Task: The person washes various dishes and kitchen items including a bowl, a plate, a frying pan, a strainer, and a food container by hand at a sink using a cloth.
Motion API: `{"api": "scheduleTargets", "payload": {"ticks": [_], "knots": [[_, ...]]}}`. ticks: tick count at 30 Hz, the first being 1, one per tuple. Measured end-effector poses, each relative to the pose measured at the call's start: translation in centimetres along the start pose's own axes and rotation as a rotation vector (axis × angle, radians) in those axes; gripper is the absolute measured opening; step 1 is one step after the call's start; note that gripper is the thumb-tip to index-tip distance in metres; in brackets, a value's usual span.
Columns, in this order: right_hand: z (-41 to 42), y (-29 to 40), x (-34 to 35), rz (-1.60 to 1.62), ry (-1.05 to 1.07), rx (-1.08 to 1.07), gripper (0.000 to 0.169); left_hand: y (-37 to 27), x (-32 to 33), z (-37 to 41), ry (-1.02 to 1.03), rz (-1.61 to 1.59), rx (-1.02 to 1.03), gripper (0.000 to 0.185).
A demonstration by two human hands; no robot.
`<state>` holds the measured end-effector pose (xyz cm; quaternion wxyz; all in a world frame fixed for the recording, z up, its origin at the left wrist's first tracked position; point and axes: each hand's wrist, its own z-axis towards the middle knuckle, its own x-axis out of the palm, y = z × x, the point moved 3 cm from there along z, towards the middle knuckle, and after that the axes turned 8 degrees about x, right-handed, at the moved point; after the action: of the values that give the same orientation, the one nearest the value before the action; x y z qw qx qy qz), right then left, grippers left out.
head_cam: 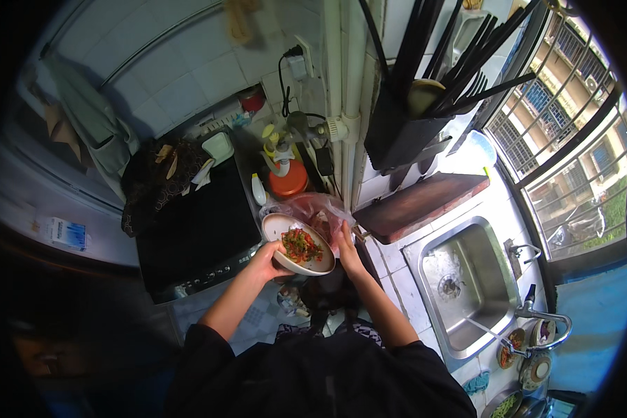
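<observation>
A white bowl (pixel 271 224) with chopped red and green food (pixel 302 245) inside is tilted in my left hand (pixel 266 261), whose thumb lies over the rim. My right hand (pixel 348 251) is raised beside the bowl's right side, fingers extended, against a translucent pinkish plastic bag (pixel 313 201). Whether those fingers grip the bag's edge is unclear. The bag spreads behind the bowl, and its contents are partly hidden.
A black cooktop (pixel 193 235) lies left, near an orange-lidded container (pixel 288 178) and a white bottle (pixel 259 189). On the right are a wooden cutting board (pixel 423 204), a steel sink (pixel 470 292) with running water and a black utensil holder (pixel 402 125). Dishes of food (pixel 511 347) stand beyond.
</observation>
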<state>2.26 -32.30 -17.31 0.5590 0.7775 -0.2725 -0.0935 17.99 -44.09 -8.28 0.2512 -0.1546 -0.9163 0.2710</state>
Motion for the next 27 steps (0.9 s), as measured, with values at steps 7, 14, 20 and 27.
{"api": "scheduleTargets", "payload": {"ticks": [7,14,20,27], "knots": [[1.0,1.5,6.1,-0.184,0.507,-0.231,0.025,-0.3,-0.3,1.4,-0.101,0.051,-0.094,0.043],[2.3,2.9,9.0,-0.901,0.239,-0.952,0.015,-2.3,0.9,0.6,-0.14,0.185,-0.145,0.038],[8.7,-1.8,5.9,-1.383,0.155,-0.904,0.013,-2.5,1.0,0.1,-0.195,0.237,-0.168,0.049],[5.7,4.1,8.9,-1.042,0.04,-0.615,0.021,-2.4,-0.2,-0.1,-0.151,0.181,-0.177,0.055]]}}
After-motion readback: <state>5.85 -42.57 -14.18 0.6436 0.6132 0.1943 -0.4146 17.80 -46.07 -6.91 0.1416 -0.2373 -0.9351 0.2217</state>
